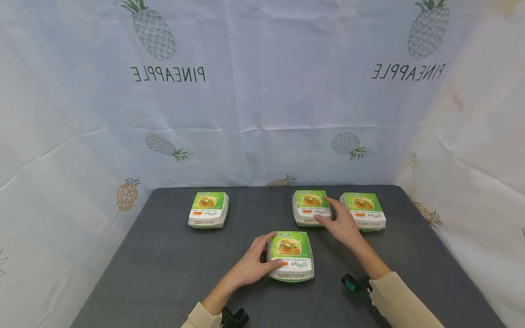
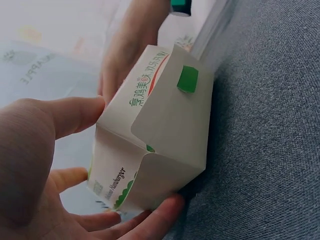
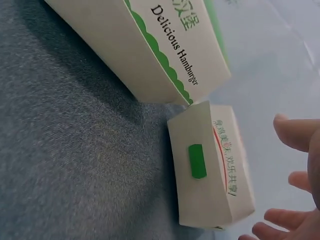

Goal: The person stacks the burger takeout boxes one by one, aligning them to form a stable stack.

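Note:
Four-sided card burger boxes, green and white with a burger picture, stand closed on the dark table. At the front burger box point(image 1: 289, 255), my left hand point(image 1: 251, 266) holds the left side between thumb and fingers. The left wrist view shows that box point(image 2: 175, 120) with the thumb point(image 2: 82, 112) at its upper edge and fingers around the lower corner. My right hand point(image 1: 342, 223) reaches over the right side of the back middle box point(image 1: 311, 207), fingers spread. In the right wrist view a gap shows between those fingers point(image 3: 295, 137) and the box point(image 3: 210, 170).
Another burger box point(image 1: 362, 210) stands close to the right of the back middle one, partly behind my right hand. One more box point(image 1: 208, 209) is at the back left. A pineapple-print cloth point(image 1: 262, 100) hangs behind the grey table point(image 1: 164, 273).

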`<action>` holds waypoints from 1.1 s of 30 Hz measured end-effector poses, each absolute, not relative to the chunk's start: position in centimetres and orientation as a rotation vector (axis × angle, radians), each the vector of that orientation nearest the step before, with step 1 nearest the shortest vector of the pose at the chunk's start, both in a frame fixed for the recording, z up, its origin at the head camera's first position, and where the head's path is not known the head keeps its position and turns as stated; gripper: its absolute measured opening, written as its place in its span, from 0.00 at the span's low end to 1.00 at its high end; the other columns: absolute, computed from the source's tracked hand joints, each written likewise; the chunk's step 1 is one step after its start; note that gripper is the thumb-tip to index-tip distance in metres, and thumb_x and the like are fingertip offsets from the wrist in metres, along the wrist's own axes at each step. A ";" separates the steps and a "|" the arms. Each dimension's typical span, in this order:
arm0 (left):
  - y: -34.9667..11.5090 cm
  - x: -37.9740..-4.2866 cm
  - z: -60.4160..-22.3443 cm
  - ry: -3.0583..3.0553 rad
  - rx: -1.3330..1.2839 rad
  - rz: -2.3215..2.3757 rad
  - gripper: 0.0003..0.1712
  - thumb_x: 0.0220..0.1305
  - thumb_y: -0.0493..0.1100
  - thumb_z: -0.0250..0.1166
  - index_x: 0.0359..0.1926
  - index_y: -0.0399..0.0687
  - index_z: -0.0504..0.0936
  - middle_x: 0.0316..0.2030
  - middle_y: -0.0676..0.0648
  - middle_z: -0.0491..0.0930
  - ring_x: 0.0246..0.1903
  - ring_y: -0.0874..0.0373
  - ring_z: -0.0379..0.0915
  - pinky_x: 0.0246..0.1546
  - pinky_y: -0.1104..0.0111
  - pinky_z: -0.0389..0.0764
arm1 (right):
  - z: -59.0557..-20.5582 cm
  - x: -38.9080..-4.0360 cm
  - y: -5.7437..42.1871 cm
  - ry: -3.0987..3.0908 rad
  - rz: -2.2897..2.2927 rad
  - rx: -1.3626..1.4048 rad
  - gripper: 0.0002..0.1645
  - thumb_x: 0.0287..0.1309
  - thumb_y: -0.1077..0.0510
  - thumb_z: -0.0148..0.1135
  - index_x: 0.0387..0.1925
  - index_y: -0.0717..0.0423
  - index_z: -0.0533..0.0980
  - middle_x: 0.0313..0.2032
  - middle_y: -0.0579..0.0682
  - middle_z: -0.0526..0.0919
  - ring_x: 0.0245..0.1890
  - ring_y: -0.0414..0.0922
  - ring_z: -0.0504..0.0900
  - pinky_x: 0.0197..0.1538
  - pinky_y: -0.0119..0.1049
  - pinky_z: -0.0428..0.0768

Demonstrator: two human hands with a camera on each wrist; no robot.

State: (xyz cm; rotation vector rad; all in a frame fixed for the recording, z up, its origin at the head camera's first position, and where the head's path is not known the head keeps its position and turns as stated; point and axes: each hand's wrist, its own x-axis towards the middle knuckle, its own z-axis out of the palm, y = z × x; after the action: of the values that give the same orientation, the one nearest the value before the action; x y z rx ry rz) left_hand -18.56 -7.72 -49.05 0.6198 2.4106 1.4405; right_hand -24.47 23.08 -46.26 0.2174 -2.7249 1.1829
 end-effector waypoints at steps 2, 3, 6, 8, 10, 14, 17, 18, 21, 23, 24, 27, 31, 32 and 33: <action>-7.7 -18.6 -49.0 2.413 0.619 1.433 0.45 0.67 0.58 0.68 0.78 0.52 0.59 0.71 0.39 0.59 0.62 0.42 0.69 0.57 0.47 0.73 | -46.4 -25.0 22.9 -2.742 1.180 0.206 0.49 0.66 0.39 0.66 0.76 0.63 0.60 0.72 0.69 0.61 0.73 0.68 0.56 0.68 0.68 0.60; -7.8 -18.6 -49.0 2.413 0.621 1.432 0.45 0.67 0.57 0.68 0.78 0.52 0.59 0.71 0.39 0.59 0.62 0.42 0.69 0.57 0.47 0.73 | -46.6 -25.2 22.9 -2.749 1.177 0.205 0.50 0.66 0.39 0.66 0.76 0.63 0.60 0.72 0.69 0.60 0.73 0.68 0.56 0.68 0.68 0.59; -7.9 -18.5 -48.9 2.410 0.641 1.432 0.45 0.67 0.57 0.68 0.78 0.51 0.59 0.71 0.39 0.59 0.62 0.42 0.69 0.58 0.47 0.73 | -47.1 -25.7 22.9 -2.760 1.204 0.203 0.51 0.65 0.40 0.67 0.77 0.63 0.58 0.73 0.69 0.60 0.73 0.68 0.55 0.69 0.68 0.57; -7.9 -18.5 -48.9 2.403 0.654 1.431 0.46 0.67 0.56 0.69 0.78 0.51 0.58 0.71 0.39 0.58 0.62 0.43 0.69 0.58 0.48 0.73 | -47.5 -25.9 23.0 -2.758 1.238 0.205 0.52 0.65 0.41 0.68 0.77 0.63 0.57 0.73 0.70 0.59 0.73 0.68 0.55 0.69 0.67 0.57; -8.0 -18.5 -48.9 2.399 0.660 1.424 0.46 0.67 0.56 0.69 0.79 0.51 0.58 0.71 0.40 0.58 0.62 0.43 0.69 0.58 0.49 0.73 | -47.9 -26.1 23.2 -2.755 1.272 0.198 0.52 0.64 0.42 0.69 0.77 0.64 0.57 0.73 0.70 0.59 0.73 0.68 0.55 0.69 0.67 0.58; -8.1 -18.5 -49.0 2.395 0.651 1.418 0.46 0.67 0.56 0.70 0.79 0.53 0.58 0.70 0.40 0.59 0.63 0.43 0.69 0.57 0.50 0.74 | -48.5 -26.4 23.3 -2.770 1.325 0.178 0.54 0.64 0.42 0.69 0.78 0.64 0.54 0.73 0.70 0.58 0.73 0.68 0.57 0.70 0.65 0.59; -8.2 -18.5 -49.0 2.396 0.647 1.419 0.46 0.67 0.56 0.70 0.79 0.55 0.58 0.69 0.40 0.60 0.63 0.42 0.69 0.57 0.49 0.74 | -48.7 -26.4 23.4 -2.780 1.371 0.147 0.54 0.65 0.41 0.69 0.78 0.63 0.53 0.74 0.69 0.58 0.72 0.67 0.59 0.69 0.65 0.60; -8.1 -18.6 -49.0 2.393 0.644 1.422 0.46 0.67 0.56 0.70 0.79 0.55 0.58 0.69 0.40 0.60 0.64 0.42 0.69 0.58 0.48 0.74 | -48.7 -26.4 23.4 -2.780 1.379 0.139 0.54 0.65 0.41 0.69 0.78 0.63 0.53 0.74 0.69 0.58 0.72 0.67 0.59 0.69 0.65 0.61; -8.1 -18.5 -49.0 2.385 0.638 1.430 0.46 0.67 0.56 0.69 0.79 0.55 0.59 0.68 0.41 0.60 0.64 0.41 0.68 0.58 0.47 0.74 | -48.8 -26.3 23.4 -2.779 1.368 0.113 0.54 0.64 0.41 0.69 0.78 0.61 0.55 0.74 0.70 0.57 0.72 0.67 0.60 0.69 0.64 0.62; -8.1 -18.5 -49.0 2.378 0.633 1.439 0.45 0.67 0.56 0.69 0.78 0.54 0.59 0.68 0.41 0.60 0.64 0.40 0.68 0.58 0.47 0.73 | -48.9 -26.3 23.4 -2.773 1.360 0.106 0.53 0.63 0.42 0.70 0.78 0.61 0.56 0.74 0.70 0.58 0.72 0.67 0.60 0.69 0.63 0.62; -8.1 -18.5 -49.0 2.376 0.632 1.442 0.45 0.67 0.56 0.69 0.78 0.54 0.59 0.68 0.41 0.61 0.64 0.40 0.68 0.58 0.46 0.73 | -48.9 -26.3 23.4 -2.768 1.362 0.104 0.53 0.63 0.42 0.71 0.78 0.60 0.56 0.73 0.70 0.58 0.72 0.67 0.60 0.69 0.63 0.63; -8.0 -18.4 -49.0 2.382 0.626 1.442 0.45 0.67 0.56 0.69 0.78 0.54 0.59 0.67 0.41 0.61 0.64 0.40 0.68 0.58 0.47 0.73 | -49.1 -26.4 23.5 -2.749 1.379 0.102 0.52 0.62 0.44 0.72 0.78 0.60 0.57 0.73 0.70 0.60 0.70 0.66 0.63 0.68 0.62 0.65; -8.0 -18.4 -48.9 2.389 0.623 1.442 0.45 0.67 0.56 0.69 0.78 0.54 0.59 0.68 0.41 0.61 0.63 0.41 0.69 0.58 0.47 0.73 | -49.0 -26.3 23.6 -2.734 1.383 0.084 0.52 0.62 0.44 0.72 0.78 0.59 0.58 0.71 0.69 0.64 0.66 0.64 0.69 0.65 0.60 0.70; -8.0 -18.4 -48.9 2.392 0.623 1.442 0.45 0.67 0.56 0.69 0.78 0.54 0.59 0.68 0.41 0.61 0.63 0.41 0.69 0.58 0.47 0.73 | -48.9 -26.2 23.6 -2.735 1.379 0.082 0.53 0.62 0.44 0.72 0.78 0.58 0.57 0.71 0.68 0.65 0.65 0.64 0.71 0.63 0.59 0.71; -8.0 -18.4 -48.9 2.392 0.622 1.444 0.45 0.67 0.56 0.69 0.78 0.54 0.59 0.68 0.41 0.61 0.63 0.41 0.69 0.58 0.47 0.73 | -48.7 -26.1 23.6 -2.729 1.382 0.085 0.53 0.61 0.43 0.72 0.78 0.58 0.57 0.70 0.68 0.66 0.64 0.63 0.72 0.62 0.59 0.72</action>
State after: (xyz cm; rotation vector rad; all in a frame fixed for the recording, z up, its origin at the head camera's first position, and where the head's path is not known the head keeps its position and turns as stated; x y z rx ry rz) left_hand -18.37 -7.99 -48.93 0.6223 2.3923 1.4442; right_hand -26.10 23.60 -48.70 0.0849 -2.7290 1.3818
